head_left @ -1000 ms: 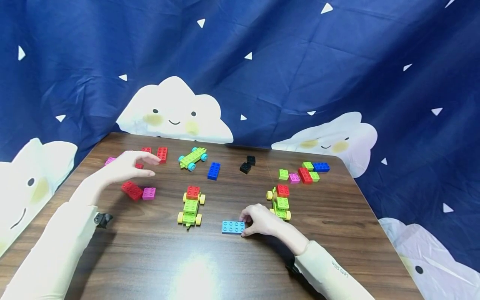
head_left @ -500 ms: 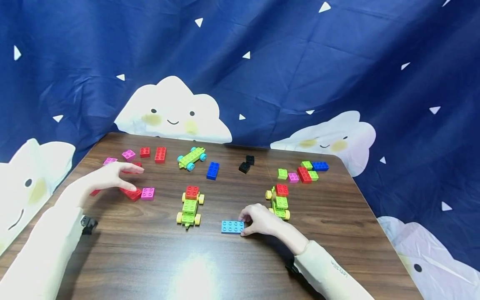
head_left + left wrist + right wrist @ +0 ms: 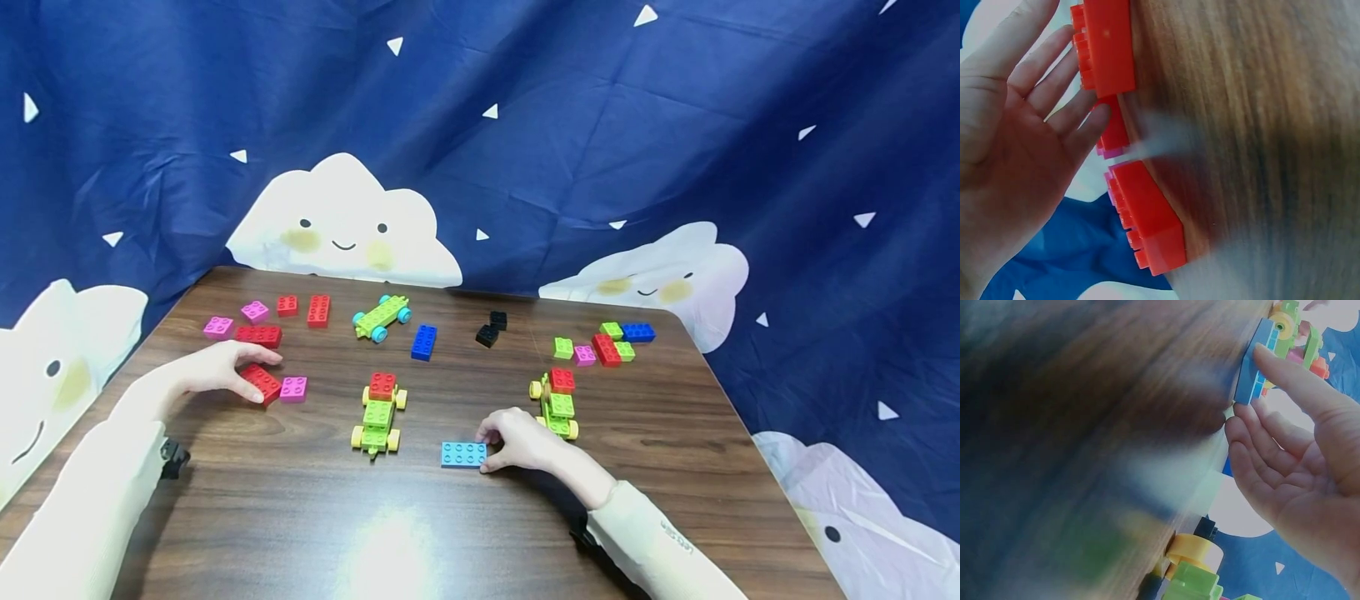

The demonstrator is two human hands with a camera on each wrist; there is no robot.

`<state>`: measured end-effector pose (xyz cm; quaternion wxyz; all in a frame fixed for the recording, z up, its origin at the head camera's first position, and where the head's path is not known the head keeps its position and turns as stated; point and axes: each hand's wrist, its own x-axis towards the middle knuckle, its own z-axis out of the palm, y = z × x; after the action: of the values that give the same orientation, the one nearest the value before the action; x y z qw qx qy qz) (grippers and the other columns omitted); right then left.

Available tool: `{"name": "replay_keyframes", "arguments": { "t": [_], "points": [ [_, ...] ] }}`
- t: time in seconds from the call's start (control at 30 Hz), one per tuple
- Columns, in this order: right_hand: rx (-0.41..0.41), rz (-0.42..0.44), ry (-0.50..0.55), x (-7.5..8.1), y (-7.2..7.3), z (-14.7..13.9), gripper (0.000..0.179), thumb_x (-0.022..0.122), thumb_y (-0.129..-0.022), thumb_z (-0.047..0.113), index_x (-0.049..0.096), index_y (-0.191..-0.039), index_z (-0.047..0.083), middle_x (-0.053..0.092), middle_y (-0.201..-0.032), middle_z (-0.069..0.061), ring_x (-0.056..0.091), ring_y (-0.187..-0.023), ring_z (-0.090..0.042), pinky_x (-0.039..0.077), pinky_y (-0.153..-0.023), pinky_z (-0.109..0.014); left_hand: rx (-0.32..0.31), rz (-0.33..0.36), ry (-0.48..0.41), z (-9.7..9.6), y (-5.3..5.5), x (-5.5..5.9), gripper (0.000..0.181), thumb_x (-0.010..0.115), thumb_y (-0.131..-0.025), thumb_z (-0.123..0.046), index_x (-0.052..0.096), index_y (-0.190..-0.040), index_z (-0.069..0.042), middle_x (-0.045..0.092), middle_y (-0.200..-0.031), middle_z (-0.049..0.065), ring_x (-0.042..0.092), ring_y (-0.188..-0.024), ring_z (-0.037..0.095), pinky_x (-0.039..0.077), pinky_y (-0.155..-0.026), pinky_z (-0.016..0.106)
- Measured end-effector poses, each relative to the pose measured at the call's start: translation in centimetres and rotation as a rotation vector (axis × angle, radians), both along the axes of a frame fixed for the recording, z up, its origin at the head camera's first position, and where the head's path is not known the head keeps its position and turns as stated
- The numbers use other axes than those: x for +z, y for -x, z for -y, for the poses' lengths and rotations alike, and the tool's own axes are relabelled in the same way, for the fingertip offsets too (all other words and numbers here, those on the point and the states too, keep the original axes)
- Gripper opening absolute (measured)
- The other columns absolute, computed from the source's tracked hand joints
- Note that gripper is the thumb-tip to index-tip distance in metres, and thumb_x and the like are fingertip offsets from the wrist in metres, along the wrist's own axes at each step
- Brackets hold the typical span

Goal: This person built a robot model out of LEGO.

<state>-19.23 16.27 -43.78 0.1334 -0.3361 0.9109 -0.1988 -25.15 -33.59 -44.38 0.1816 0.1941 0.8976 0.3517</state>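
My left hand (image 3: pixel 213 367) reaches over a red brick (image 3: pixel 262 383) at the table's left, thumb by its near side and fingers spread past its far side. Its fingers are only loosely bent in the left wrist view, around a red brick (image 3: pixel 1109 50); contact is unclear. A pink brick (image 3: pixel 293 389) lies right beside that red one. At the front middle, my right hand (image 3: pixel 521 442) pinches the right end of a light blue brick (image 3: pixel 462 454) lying on the table. The right wrist view shows the thumb on one side of the light blue brick (image 3: pixel 1250 369) and fingertips by its end.
A toy car with yellow wheels (image 3: pixel 378 414) stands between the hands; another (image 3: pixel 558 406) is just beyond the right hand. Behind lie a blue-wheeled car base (image 3: pixel 381 318), a blue brick (image 3: pixel 423 342), black bricks (image 3: pixel 487 336), and a right-hand cluster with a red brick (image 3: pixel 607 350).
My left hand has moved left and nearer, down over the red brick, uncovering red and pink bricks behind it. My right hand stays at the light blue brick.
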Motion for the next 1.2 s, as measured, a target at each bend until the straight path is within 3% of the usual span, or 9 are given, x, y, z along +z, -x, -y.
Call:
{"name": "replay_keyframes", "arguments": {
  "t": [0.2,0.5,0.83,1.0,1.2],
  "points": [
    [0.005,-0.002,0.006,-0.01,0.01,-0.03,0.028,0.087,-0.072,0.022,0.071,-0.091,0.009,0.066,-0.083,0.002,0.058,-0.078,-0.009,0.048,-0.069,-0.020,-0.030,-0.050,0.031,0.17,0.02,-0.45,0.064,0.085,-0.073,-0.022,0.061,-0.126,0.003,0.060,-0.130,0.025,0.050,-0.120,0.034,0.037,-0.101,0.056],
    [-0.003,0.011,0.006,-0.05,0.03,-0.02,0.028,0.086,-0.072,0.022,0.070,-0.091,0.009,0.065,-0.083,0.003,0.057,-0.079,-0.008,0.048,-0.070,-0.020,0.001,-0.034,0.085,0.13,0.26,-0.65,0.057,0.086,-0.071,-0.017,0.065,-0.121,-0.001,0.058,-0.129,0.027,0.047,-0.119,0.044,0.034,-0.099,0.064],
    [-0.015,0.022,0.009,-0.17,0.11,-0.01,0.028,0.086,-0.072,0.023,0.070,-0.092,0.010,0.065,-0.084,0.002,0.057,-0.080,-0.009,0.048,-0.071,-0.022,0.028,-0.080,0.137,-0.04,0.31,-0.69,0.047,0.085,-0.072,-0.019,0.070,-0.113,-0.003,0.064,-0.119,0.021,0.054,-0.108,0.033,0.040,-0.092,0.050],
    [-0.015,0.023,0.010,-0.10,0.04,0.01,0.028,0.086,-0.072,0.022,0.071,-0.092,0.009,0.065,-0.084,0.002,0.057,-0.079,-0.009,0.048,-0.071,-0.021,0.051,-0.104,0.138,-0.06,0.27,-0.66,0.046,0.086,-0.071,-0.022,0.071,-0.110,-0.002,0.067,-0.113,0.018,0.055,-0.104,0.031,0.040,-0.091,0.052],
    [-0.011,0.025,0.012,-0.12,0.05,-0.02,0.028,0.086,-0.072,0.022,0.070,-0.092,0.009,0.065,-0.085,0.002,0.057,-0.080,-0.009,0.048,-0.071,-0.021,0.092,-0.184,0.129,-0.27,0.00,-0.10,0.046,0.088,-0.070,-0.025,0.071,-0.106,-0.003,0.069,-0.110,0.018,0.057,-0.102,0.031,0.040,-0.093,0.058]
  ]
}}
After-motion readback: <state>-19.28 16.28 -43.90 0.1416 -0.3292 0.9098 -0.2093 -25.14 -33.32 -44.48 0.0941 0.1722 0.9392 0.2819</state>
